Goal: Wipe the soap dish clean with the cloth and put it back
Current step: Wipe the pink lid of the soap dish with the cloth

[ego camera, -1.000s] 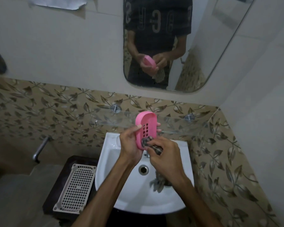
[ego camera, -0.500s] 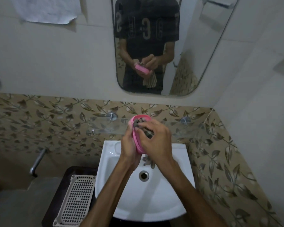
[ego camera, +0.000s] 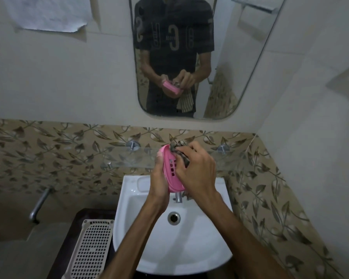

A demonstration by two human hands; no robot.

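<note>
Far left on the wall there is one sheet of paper (ego camera: 48, 15) taped up, its lower corner curling, and below it, over the leaf-patterned tiles, one metal handle (ego camera: 39, 204) juts out. Beside the sink, lower left, one white plastic grid tray (ego camera: 91, 250) lies on a dark surface (ego camera: 69, 238). The one white sink (ego camera: 199, 248) sits under my arms, with one drain (ego camera: 173, 218) in the middle and one tap (ego camera: 177, 197) showing just below my hands. My left hand (ego camera: 159, 182) grips the one pink dish (ego camera: 170, 172) from its left side, fingers curled round behind it, holding it tilted on edge above the back of the sink and in front of the glass shelf (ego camera: 129, 158). I count two metal pegs (ego camera: 133, 144) fixing that shelf to the tiles, one on each side of my hands. The dish's slotted bottom faces me. My right hand (ego camera: 197, 170) is curled round one dark cloth (ego camera: 178, 152), pinching it and pressing it against the top end of the dish; a bit of cloth also hangs under my wrist. Above, one mirror (ego camera: 240, 57) shows my dark shirt and both hands with the dish and cloth. At the top right, one metal rail (ego camera: 254, 6) appears in the mirror.
</note>
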